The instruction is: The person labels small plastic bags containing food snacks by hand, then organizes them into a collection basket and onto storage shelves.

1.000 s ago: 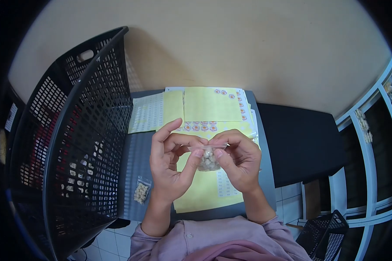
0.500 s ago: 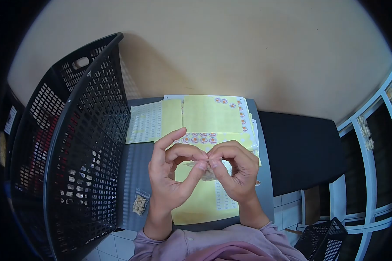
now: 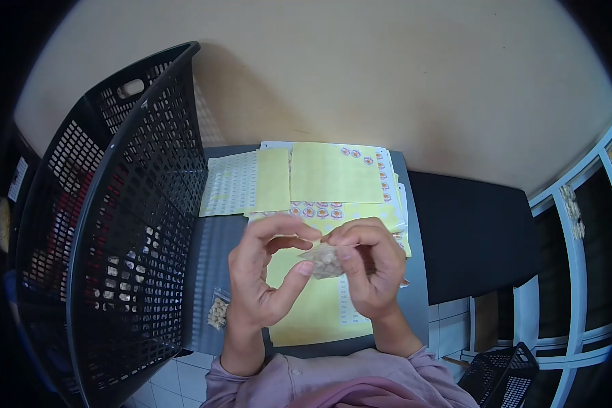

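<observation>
A small clear plastic bag (image 3: 324, 261) of pale pieces hangs in front of me over the sticker sheets. My right hand (image 3: 370, 265) pinches its upper edge between thumb and fingers. Beside it, my left hand (image 3: 265, 272) is open, its thumb apart from its curved fingers. The left thumb tip is close to the bag's side; whether it touches cannot be made out. A second little bag of pale pieces (image 3: 217, 313) lies on the grey table (image 3: 207, 262), left of my left wrist. Under both hands is a yellow sheet (image 3: 306, 313) with printed labels.
A tall black perforated basket (image 3: 126, 224) stands at the left, with pale bags showing through its holes. Yellow sticker sheets (image 3: 336, 173) are spread at the table's back. A black surface (image 3: 469, 234) adjoins on the right, near white shelving (image 3: 581, 272) and a small black basket (image 3: 500, 374).
My left fingers have come off the bag's top edge and spread from the thumb. The bag stays with my right hand and now shows more fully. The view has shifted slightly.
</observation>
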